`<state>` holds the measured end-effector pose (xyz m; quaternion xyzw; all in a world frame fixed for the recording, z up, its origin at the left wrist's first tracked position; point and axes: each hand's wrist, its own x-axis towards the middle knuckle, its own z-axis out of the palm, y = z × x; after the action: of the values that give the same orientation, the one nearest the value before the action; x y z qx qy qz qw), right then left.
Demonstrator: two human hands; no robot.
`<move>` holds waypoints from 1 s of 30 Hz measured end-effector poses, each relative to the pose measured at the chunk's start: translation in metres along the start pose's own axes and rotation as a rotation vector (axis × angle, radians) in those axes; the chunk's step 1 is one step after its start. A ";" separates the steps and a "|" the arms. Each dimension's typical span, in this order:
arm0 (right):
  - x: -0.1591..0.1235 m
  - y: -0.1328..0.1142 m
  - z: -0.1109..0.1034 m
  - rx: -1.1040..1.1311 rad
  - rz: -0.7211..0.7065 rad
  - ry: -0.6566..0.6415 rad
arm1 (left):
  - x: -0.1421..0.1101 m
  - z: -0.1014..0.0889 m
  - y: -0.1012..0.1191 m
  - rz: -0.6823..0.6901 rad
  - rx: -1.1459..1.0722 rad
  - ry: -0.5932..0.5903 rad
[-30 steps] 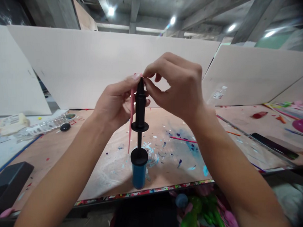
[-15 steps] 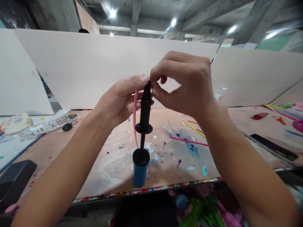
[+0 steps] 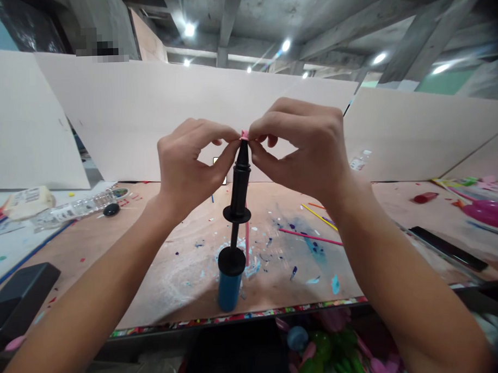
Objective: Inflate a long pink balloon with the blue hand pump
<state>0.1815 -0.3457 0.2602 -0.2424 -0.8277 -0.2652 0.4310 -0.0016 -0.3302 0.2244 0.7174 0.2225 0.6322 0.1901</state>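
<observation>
pump (image 3: 240, 192): smooth black plastic | ribbed bottle (image 3: 76, 208): clear, glossy plastic | panel (image 3: 128, 120): smooth, matt

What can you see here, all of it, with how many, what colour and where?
Hand pump: one, black and blue, upright, centre
Limp balloon: one, pink, at the pump's tip
Thin strips: several, pink, yellow, orange, blue, on the table
Table: one, tan, paint-flecked
Clear bottles: two, back right and left
Packet: one, cream, left
Oval thing: one, black, left
Block: one, dark, near left
Long bar: one, black, right
Round balloon: one, magenta, far right
Balloon pile: uncountable, mixed, below
Boards: several, white, behind
Lights: several, white, ceiling
Hands: two, bare, left, right, at the tip
</observation>
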 end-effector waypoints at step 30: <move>-0.016 -0.020 -0.021 -0.086 -0.325 -0.206 | 0.009 -0.036 0.035 -0.015 -0.043 -0.355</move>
<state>0.1895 -0.3768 0.2525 -0.1497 -0.8837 -0.3402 0.2846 -0.0332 -0.3547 0.2561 0.8119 0.1770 0.4987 0.2465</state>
